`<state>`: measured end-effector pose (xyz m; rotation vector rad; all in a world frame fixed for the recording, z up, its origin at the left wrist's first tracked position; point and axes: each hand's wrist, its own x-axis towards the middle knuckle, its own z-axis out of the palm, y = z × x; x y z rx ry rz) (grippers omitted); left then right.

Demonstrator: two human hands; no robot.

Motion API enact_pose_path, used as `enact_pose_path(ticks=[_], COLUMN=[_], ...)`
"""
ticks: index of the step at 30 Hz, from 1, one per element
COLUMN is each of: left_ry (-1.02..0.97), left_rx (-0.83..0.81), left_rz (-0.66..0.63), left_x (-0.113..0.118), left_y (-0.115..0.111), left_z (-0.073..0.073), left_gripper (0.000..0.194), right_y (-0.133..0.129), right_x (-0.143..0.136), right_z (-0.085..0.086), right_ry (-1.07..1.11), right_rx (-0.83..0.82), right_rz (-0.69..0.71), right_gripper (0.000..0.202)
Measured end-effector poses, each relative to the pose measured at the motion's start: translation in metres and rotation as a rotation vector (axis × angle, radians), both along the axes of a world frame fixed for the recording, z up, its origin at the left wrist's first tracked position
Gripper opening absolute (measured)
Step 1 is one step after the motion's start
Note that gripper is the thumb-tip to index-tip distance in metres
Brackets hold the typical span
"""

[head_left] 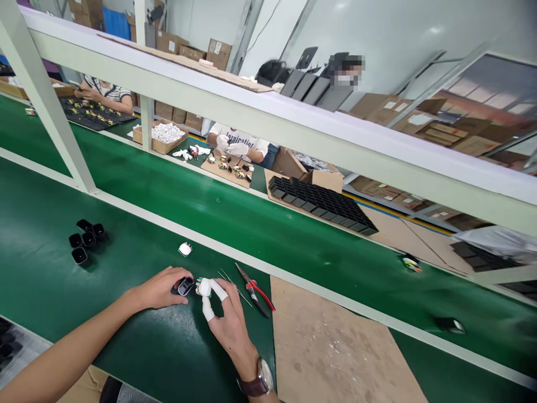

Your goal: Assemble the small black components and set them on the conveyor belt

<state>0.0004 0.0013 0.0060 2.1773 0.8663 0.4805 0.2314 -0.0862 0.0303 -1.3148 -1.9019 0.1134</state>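
My left hand (165,288) is closed around a small black plastic housing (185,286), its open end turned toward my right hand. With white finger cots on thumb and forefinger, my right hand (229,322) pinches a small circuit assembly with a white domed top (204,287). The assembly is close to the housing's opening; whether they touch I cannot tell. A similar white-topped assembly (185,249) lies on the green bench beyond my hands. Right of my right hand are red-handled pliers (253,286) and thin metal rods (235,287).
Several black housings (88,239) stand at the left. A cardboard sheet (331,341) covers the bench at right. Beyond a white rail runs a green conveyor (235,210) carrying a few parts. Across it are a black housing array (321,202) and two co-workers. A white beam (268,115) crosses overhead.
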Motion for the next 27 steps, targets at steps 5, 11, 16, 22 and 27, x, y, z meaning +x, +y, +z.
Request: enact_pose_path(ticks=[5,11,16,22,27], left_ry=[-0.085,-0.132,-0.105,-0.115,-0.109], left_rx=[0.049,0.159,0.224,0.261,0.281], left_rz=[0.003,-0.002,0.013,0.011,0.009], left_x=[0.003,0.007,0.007,0.007,0.006], left_y=[-0.001,-0.004,-0.004,-0.005,-0.006], left_z=[-0.005,-0.008,-0.01,-0.011,-0.008], left_gripper=[0.048,0.047,0.047,0.045,0.045], right_y=[-0.004,-0.005,-0.005,-0.002,0.0], right_x=[-0.007,-0.012,-0.014,-0.015,-0.016], right_z=[0.003,0.002,0.004,0.005,0.004], right_ry=[-0.015,-0.112,-0.151,-0.178,-0.205], right_rx=[-0.013,0.003,0.011,0.013,0.003], right_rz=[0.026,0.044,0.048,0.056,0.06], right_gripper=[0.049,0.048,0.046,0.043,0.037])
